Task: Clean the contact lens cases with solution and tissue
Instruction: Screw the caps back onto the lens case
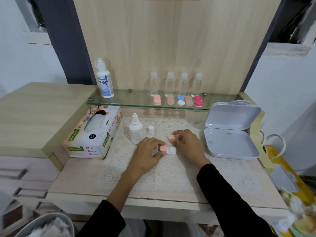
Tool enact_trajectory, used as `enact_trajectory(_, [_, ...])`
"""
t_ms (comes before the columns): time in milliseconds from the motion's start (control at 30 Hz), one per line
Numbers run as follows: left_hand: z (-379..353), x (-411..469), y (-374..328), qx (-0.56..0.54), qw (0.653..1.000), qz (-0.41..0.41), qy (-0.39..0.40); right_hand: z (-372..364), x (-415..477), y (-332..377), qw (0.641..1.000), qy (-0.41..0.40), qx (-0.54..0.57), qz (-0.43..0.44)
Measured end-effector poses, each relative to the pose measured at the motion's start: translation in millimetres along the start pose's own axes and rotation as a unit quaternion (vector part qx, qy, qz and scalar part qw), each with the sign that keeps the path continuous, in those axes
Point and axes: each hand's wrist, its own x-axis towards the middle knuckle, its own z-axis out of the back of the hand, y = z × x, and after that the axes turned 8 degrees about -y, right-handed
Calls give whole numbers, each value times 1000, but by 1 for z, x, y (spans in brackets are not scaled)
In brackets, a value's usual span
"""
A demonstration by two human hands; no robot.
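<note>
Contact lens case [172, 150] lies on the lace mat [171, 178] at mid-table [77, 177], with one white well uncapped. Left hand [148, 155] grips the fitted pink cap [163, 148], apparently steadying or unscrewing it. Right hand [186, 144] pinches the loose pink cap [171, 137] just beyond. The solution bottle [136, 132] stands uncapped to the left beside the tissue box [92, 135], both judged ready for rinsing and wiping.

At centre frame, a white plastic lens case [172, 150] bears 1 pink round cap [163, 148], and a second pink cap [171, 137] sits just above. Below them spreads a cream lace-patterned mat [171, 177]. At left is a white cardboard tissue box [92, 139] with green and red lettering. At lower right is a black fabric sleeve [230, 194].
</note>
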Motion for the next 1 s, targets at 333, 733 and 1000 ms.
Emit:
enact_trajectory(333, [0, -1, -1, -5, 1000, 7, 3, 4, 1, 2, 1000, 10, 0, -4])
enact_trajectory(733, [0, -1, -1, 4, 1000, 2, -10, 11, -32, -11, 989, 36, 98, 108])
enact_trajectory(1000, [1, -1, -3, 0, 1000, -4, -13, 4, -37, -14, 988, 7, 53, 146])
